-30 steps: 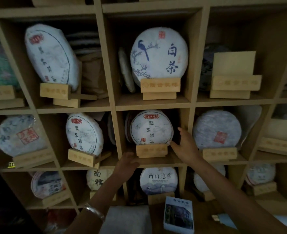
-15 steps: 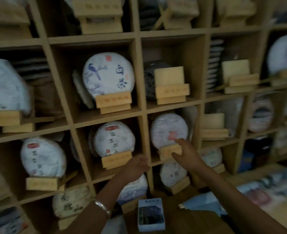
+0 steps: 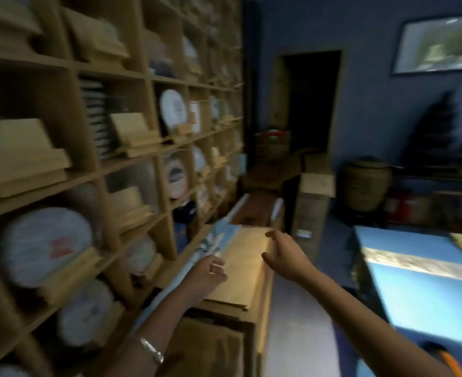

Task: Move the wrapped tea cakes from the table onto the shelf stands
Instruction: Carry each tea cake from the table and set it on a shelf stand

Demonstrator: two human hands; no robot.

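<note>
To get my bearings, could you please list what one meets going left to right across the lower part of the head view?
Wrapped tea cake on its shelf stand → left hand → right hand → blue table.

Head view, heavy motion blur. Wooden grid shelf (image 3: 153, 77) fills the left side, running away toward the far wall. Many compartments hold a wooden stand (image 3: 20, 159); several stands are bare, e.g. the one at (image 3: 134, 137). Wrapped tea cakes sit upright on other stands: 1 large white cake with a red mark (image 3: 44, 246) at lower left, another white cake (image 3: 85, 314) below it, 1 (image 3: 173, 110) farther along. A stack of flat discs (image 3: 95, 115) stands in 1 compartment. Below the shelf, a long tan table (image 3: 262, 308) carries flat tan sheets (image 3: 240, 268) and blue-white printed papers (image 3: 219, 238) along its shelf-side edge.
</note>
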